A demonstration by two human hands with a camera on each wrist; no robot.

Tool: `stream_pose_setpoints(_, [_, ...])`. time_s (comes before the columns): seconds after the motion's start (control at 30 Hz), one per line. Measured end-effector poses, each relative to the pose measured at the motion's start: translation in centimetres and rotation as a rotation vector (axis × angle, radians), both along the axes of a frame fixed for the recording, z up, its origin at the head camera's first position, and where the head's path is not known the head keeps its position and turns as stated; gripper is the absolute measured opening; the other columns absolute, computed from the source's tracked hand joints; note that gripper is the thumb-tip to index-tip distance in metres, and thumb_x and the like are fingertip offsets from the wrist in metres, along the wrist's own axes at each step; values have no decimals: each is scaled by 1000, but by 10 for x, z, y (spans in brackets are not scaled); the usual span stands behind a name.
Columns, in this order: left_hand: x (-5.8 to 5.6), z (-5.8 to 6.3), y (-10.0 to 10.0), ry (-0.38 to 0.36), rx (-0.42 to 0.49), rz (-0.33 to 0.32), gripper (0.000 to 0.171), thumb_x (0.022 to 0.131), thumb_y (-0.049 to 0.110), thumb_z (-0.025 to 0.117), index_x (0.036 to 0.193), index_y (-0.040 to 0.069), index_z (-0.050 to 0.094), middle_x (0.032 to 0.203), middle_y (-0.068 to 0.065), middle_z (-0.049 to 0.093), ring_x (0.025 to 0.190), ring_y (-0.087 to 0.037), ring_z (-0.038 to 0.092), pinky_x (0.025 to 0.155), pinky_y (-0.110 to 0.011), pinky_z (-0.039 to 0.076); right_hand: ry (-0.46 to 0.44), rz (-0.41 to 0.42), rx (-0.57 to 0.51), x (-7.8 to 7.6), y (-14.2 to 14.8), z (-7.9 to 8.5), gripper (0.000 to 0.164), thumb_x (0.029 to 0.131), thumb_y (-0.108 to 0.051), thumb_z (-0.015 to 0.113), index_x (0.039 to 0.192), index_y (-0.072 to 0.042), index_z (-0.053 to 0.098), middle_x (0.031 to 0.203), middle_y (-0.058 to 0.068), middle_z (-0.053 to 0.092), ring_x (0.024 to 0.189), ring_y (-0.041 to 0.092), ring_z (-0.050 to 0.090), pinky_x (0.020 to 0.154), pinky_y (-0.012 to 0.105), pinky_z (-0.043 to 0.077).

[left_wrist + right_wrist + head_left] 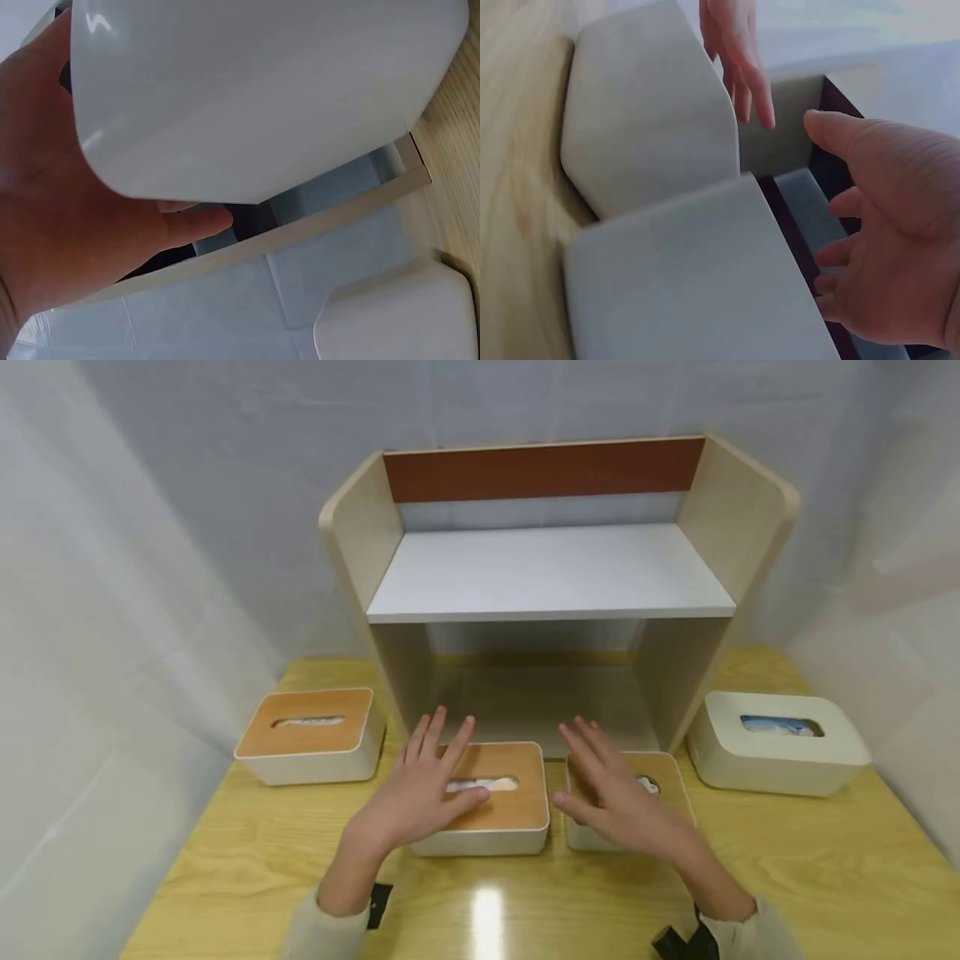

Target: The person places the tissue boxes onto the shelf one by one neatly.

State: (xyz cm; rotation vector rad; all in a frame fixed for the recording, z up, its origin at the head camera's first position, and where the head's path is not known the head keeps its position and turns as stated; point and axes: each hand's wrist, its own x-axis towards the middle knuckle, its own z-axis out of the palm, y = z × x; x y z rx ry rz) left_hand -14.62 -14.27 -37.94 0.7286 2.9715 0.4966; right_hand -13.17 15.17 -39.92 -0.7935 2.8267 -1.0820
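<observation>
My left hand [420,789] is spread, palm down, over the left part of a white tissue box with a wood-coloured lid [517,810]. Over a smaller tissue box [671,770], also wood-topped, my right hand [618,797] extends with its fingers straight. In the right wrist view a gap shows between the right hand [892,232] and the white box wall [697,277]. Neither hand grips anything. Whether the left hand touches its box cannot be told; in the left wrist view the white wall [262,90] hides part of it.
Behind the boxes stands a two-level shelf with a white upper board [551,572] and a brown back strip [547,470]. Another wood-topped tissue box [311,767] sits to its left, a cream one [780,768] to its right. All rest on a wooden table [247,852].
</observation>
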Motion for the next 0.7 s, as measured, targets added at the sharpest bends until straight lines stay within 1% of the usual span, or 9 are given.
stream_pose_setpoints(0.07, [1, 1, -1, -24, 20, 1, 90, 96, 61, 51, 161, 19, 6, 163, -24, -7, 147, -50, 6, 115, -66, 18, -22, 2, -67, 3, -3, -1, 83, 98, -39, 61, 161, -19, 12, 166, 17, 5, 150, 44, 5, 109, 72, 21])
stream_pose_setpoints(0.13, [0, 1, -3, -43, 46, 3, 90, 96, 59, 53, 161, 18, 7, 163, -27, -5, 143, -55, 18, 112, -66, 26, -40, -1, -130, 5, -6, -1, 82, 98, -35, 63, 161, -18, 14, 165, 17, 7, 149, 43, 9, 110, 70, 22])
stream_pose_setpoints(0.23, [-2, 2, -6, -83, 67, 19, 91, 96, 58, 54, 162, 19, 5, 163, -27, -6, 134, -56, 37, 103, -64, 40, -79, -11, -235, 7, -11, 0, 81, 97, -27, 65, 161, -18, 15, 165, 17, 12, 149, 41, 15, 113, 65, 22])
stream_pose_setpoints(0.3, [-3, 3, -8, -100, 73, 23, 91, 96, 59, 54, 162, 19, 4, 163, -26, -5, 129, -56, 43, 98, -63, 45, -132, -3, -327, 9, -15, 0, 80, 97, -22, 64, 161, -17, 15, 165, 17, 11, 149, 39, 14, 115, 60, 21])
stream_pose_setpoints(0.37, [-3, 3, -11, -118, 66, 31, 91, 96, 58, 53, 162, 20, 2, 163, -25, -6, 130, -54, 43, 99, -63, 44, -198, 21, -425, 12, -19, 1, 80, 98, -17, 63, 161, -13, 13, 165, 17, 9, 150, 38, 13, 117, 54, 18])
stream_pose_setpoints(0.47, [-4, 4, -16, -131, 80, 26, 90, 97, 55, 54, 161, 16, 3, 162, -27, -5, 134, -55, 37, 101, -67, 39, -302, 71, -552, 15, -24, 1, 79, 99, -10, 59, 160, -7, 9, 166, 16, 5, 151, 35, 9, 118, 45, 16])
stream_pose_setpoints(0.5, [-3, 4, -18, -137, 84, 28, 90, 98, 54, 55, 161, 15, 4, 162, -28, -5, 134, -54, 38, 101, -67, 40, -331, 81, -581, 16, -26, 2, 79, 99, -8, 59, 160, -6, 8, 166, 15, 5, 151, 34, 9, 117, 42, 16])
stream_pose_setpoints(0.6, [-1, 6, -22, -137, 105, 22, 87, 99, 50, 55, 161, 11, 8, 161, -31, -1, 132, -55, 41, 99, -66, 42, -395, 86, -633, 19, -31, 2, 79, 99, -6, 58, 159, -5, 8, 166, 14, 6, 151, 32, 10, 116, 38, 17])
stream_pose_setpoints(0.7, [3, 5, -27, -145, 110, 20, 86, 99, 50, 55, 160, 10, 11, 160, -33, 3, 129, -53, 45, 97, -63, 45, -445, 60, -640, 22, -36, 2, 79, 98, -7, 59, 160, -7, 9, 166, 13, 7, 151, 29, 11, 116, 35, 18])
